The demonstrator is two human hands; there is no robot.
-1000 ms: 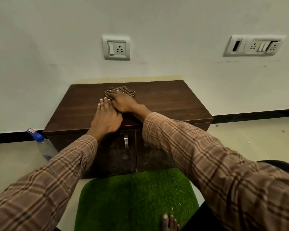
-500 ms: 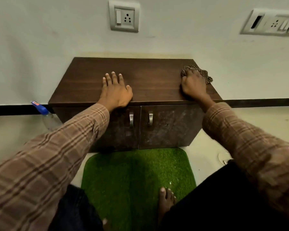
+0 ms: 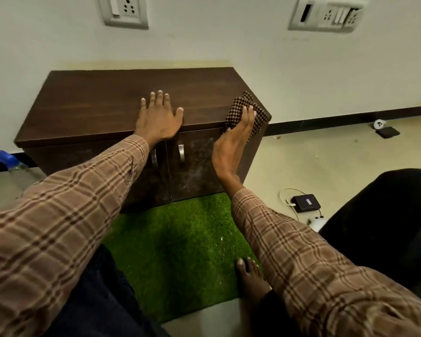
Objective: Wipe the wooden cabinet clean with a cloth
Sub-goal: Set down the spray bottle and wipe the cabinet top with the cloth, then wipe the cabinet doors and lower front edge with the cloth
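A low, dark brown wooden cabinet (image 3: 95, 103) with two doors and two small metal handles (image 3: 181, 152) stands against a pale wall, with a green artificial-grass mat (image 3: 180, 249) on the floor in front of it. The person's left hand (image 3: 159, 119) lies flat on the cabinet top near its front edge, palm down, fingers spread wide and holding nothing. The right hand (image 3: 231, 147) presses a brown-and-cream checked cloth (image 3: 241, 110) against the front right corner of the cabinet; the cloth is folded over the top edge, partly on the top surface and partly hanging against the front of the right door. The fingers lie extended over the cloth rather than curled around it. Both arms wear brown plaid sleeves (image 3: 301, 259). A clear plastic bottle with a blue cap (image 3: 7, 159) stands on the floor just left of the cabinet. On the floor to the right lie a small black box with a white cable (image 3: 305, 203) and, farther back near the skirting, another dark flat object (image 3: 387, 132). A bare foot (image 3: 250, 276) rests at the mat's right edge.
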